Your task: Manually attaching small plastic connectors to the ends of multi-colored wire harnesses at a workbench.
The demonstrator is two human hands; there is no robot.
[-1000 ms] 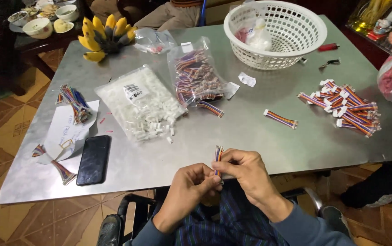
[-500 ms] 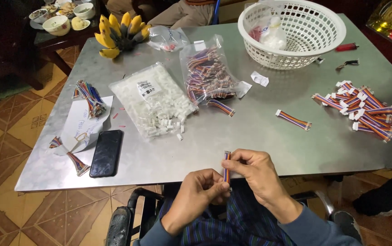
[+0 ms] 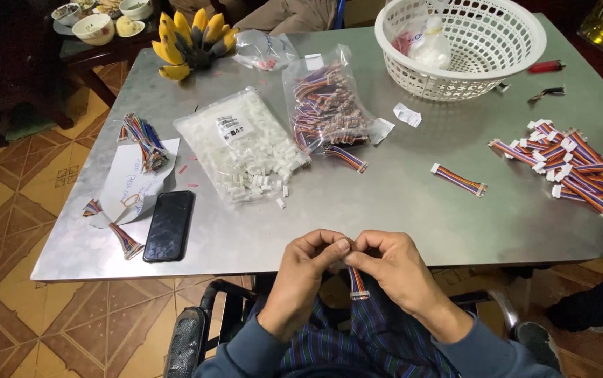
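Note:
Both my hands meet just below the near edge of the metal table. My left hand and my right hand pinch the top end of a short multicoloured ribbon cable, which hangs down between them over my lap. The upper end of the cable is hidden by my fingertips. On the table ahead lie a clear bag of small white connectors with several spilled out, and a clear bag of ribbon cables.
A pile of finished cables lies at the right, one single cable nearer the middle. A black phone, paper and cable bundles are at left. A white basket and bananas stand at the back.
The cable pointed up between my fingers before; now it hangs down from them. My hands have come closer together, and the view has shifted so the table sits further right.

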